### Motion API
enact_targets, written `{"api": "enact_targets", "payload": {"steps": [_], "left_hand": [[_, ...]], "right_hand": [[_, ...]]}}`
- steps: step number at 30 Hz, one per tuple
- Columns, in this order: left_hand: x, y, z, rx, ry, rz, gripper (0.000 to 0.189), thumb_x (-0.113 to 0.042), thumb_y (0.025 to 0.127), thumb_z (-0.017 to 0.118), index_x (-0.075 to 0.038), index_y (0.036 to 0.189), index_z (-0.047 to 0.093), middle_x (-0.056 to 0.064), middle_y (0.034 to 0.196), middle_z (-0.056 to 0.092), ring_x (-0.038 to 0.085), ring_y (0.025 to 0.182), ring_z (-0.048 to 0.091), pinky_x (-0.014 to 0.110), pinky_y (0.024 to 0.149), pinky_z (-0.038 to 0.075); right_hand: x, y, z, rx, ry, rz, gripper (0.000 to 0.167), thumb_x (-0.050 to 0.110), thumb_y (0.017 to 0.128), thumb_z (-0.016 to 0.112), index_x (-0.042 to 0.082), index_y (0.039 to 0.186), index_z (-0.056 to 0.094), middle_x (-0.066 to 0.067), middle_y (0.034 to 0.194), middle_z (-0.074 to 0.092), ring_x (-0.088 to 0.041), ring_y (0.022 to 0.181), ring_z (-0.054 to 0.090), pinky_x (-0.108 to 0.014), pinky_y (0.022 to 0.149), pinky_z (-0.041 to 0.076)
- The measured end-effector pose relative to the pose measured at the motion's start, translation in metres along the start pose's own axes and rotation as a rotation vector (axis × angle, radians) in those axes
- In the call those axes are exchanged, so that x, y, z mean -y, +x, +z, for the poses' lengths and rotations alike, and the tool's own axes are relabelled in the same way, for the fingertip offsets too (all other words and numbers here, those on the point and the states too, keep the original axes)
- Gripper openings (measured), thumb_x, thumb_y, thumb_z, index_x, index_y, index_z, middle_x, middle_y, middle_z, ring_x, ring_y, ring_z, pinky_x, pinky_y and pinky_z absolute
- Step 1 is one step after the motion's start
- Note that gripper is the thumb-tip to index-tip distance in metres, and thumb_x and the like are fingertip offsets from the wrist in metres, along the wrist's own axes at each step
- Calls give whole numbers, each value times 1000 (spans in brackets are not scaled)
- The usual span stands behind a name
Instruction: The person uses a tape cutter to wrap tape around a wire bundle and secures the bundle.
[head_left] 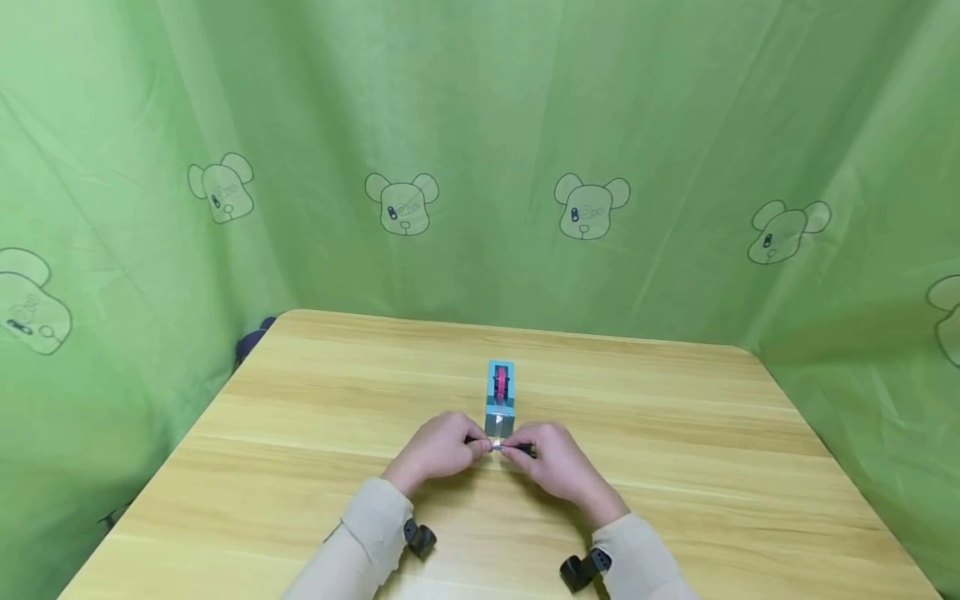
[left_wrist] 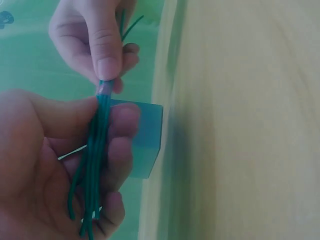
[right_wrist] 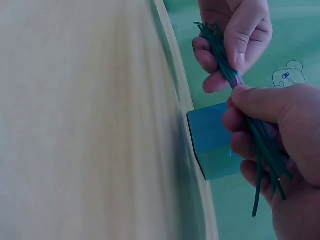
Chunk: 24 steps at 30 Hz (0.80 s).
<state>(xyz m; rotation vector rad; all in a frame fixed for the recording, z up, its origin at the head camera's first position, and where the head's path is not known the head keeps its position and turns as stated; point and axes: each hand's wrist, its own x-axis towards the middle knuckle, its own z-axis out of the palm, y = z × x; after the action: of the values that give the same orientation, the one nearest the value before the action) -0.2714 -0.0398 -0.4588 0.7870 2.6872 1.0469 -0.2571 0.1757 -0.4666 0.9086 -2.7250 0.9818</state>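
Observation:
Both hands hold one bundle of thin dark green strands (left_wrist: 95, 145) in front of a blue tape dispenser (head_left: 500, 411). My left hand (head_left: 444, 446) pinches it between thumb and fingers on one side, and the loose ends lie over its palm in the left wrist view. From the other side my right hand (head_left: 553, 462) pinches the same bundle, with strands (right_wrist: 270, 155) spreading out below its thumb. Between the two thumbs, a short shiny band of tape (left_wrist: 104, 88) wraps the strands. What the strands are made of I cannot tell.
A pink tape roll (head_left: 501, 383) sits in the dispenser, which stands on a wooden table (head_left: 660, 417). Green curtains (head_left: 495, 100) with bear-head prints surround the table's back and sides. A dark object (head_left: 251, 340) shows beyond the left edge.

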Motion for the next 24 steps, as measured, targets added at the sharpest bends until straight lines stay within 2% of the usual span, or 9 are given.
{"api": "enact_targets", "payload": {"steps": [8, 16, 21, 24], "left_hand": [[-1, 0, 1, 9, -15, -9, 31, -23, 101, 57, -14, 75, 73, -6, 59, 60, 6, 49, 44, 24, 50, 37], [-1, 1, 4, -7, -8, -3, 31, -21, 99, 61, -13, 71, 72, -7, 55, 56, 6, 48, 43, 23, 52, 37], [0, 2, 7, -20, 18, 16, 36, -21, 99, 62, -12, 64, 67, -10, 51, 48, 6, 46, 39, 23, 51, 35], [-1, 2, 7, -44, 44, 25, 33, -20, 98, 64, -13, 66, 70, -11, 52, 49, 6, 47, 40, 23, 52, 35]], "right_hand": [[2, 0, -1, -24, -98, -40, 7, 19, 91, 73, 15, 92, 78, 13, 85, 70, -3, 80, 62, -39, 85, 47], [7, 1, -2, 32, -64, 48, 8, 18, 93, 70, 14, 93, 77, 7, 89, 71, -8, 84, 65, -32, 78, 54], [8, 1, -4, 89, 6, 141, 16, 17, 99, 61, 15, 92, 76, 8, 74, 65, -6, 61, 55, -28, 61, 49], [8, 1, -4, 118, 38, 172, 19, 15, 100, 58, 14, 92, 75, 8, 67, 59, -7, 56, 49, -27, 55, 44]]}}
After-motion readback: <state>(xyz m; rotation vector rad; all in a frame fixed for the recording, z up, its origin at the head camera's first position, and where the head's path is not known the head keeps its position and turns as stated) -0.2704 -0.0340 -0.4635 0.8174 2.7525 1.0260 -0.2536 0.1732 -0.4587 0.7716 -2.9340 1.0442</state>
